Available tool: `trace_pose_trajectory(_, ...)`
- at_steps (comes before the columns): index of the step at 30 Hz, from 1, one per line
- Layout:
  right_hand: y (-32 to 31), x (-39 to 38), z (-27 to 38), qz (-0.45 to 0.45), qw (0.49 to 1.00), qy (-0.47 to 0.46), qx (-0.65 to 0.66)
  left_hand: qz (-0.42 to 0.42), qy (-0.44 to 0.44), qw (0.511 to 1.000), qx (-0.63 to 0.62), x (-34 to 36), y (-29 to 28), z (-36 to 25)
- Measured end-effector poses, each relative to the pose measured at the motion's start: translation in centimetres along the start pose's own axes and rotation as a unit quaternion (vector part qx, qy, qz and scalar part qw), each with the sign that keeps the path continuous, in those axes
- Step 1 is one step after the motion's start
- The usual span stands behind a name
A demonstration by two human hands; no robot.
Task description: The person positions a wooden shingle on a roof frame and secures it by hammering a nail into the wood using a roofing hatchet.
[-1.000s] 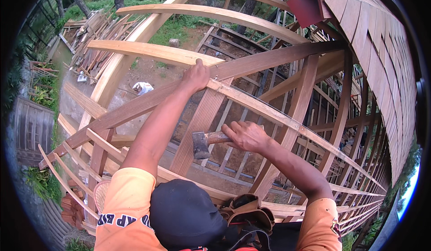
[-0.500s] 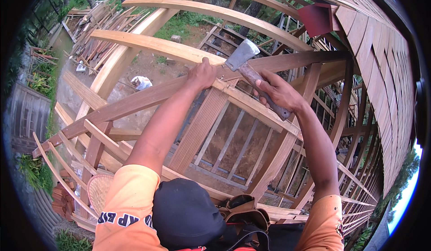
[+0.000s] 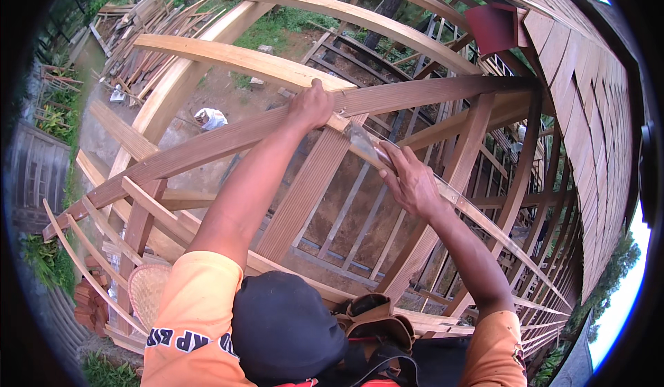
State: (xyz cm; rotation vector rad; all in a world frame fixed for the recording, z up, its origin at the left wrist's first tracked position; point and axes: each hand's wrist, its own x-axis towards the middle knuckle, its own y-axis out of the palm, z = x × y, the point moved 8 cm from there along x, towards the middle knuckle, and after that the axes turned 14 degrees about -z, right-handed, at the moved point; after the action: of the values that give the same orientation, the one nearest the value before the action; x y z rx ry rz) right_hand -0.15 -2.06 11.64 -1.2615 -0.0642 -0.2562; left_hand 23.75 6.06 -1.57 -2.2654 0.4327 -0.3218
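My left hand [image 3: 311, 105] is closed at the joint where a pale wooden rafter [image 3: 242, 60] meets a long brown beam [image 3: 228, 136]. Its fingertips are turned away, so what they grip is hidden. Just right of it, the metal head of a hatchet [image 3: 361, 139] is low against the end of a pale batten [image 3: 477, 214]. My right hand [image 3: 413, 181] grips the hatchet's handle, which is mostly covered by the fingers and lies nearly along the batten. Below the joint, a grooved brown post [image 3: 304, 197] slants down toward me.
A head in a dark cap [image 3: 287, 328] and a brown leather tool pouch [image 3: 377, 318] fill the bottom. Wooden shingles [image 3: 570, 89] cover the roof at right, beside a red piece [image 3: 492, 29]. Far below lie a scrap-wood pile [image 3: 149, 44] and a white sack [image 3: 209, 118].
The hatchet has come down from above the brown beam to the batten's end, and my right hand has lowered with it. My left hand stays at the joint.
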Motion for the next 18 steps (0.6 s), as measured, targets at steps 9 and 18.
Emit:
trace_pose_trajectory(9,9.7,-9.1,4.1,0.103,0.888,-0.430,-0.123,0.009,-0.005,1.000,0.005,-0.1,0.3,-0.8)
trace_pose_trajectory(18,-11.3,7.1,-5.9,-0.257,0.938,0.117,0.199,0.013,0.003,1.000,0.021,-0.5,-0.5,-0.6)
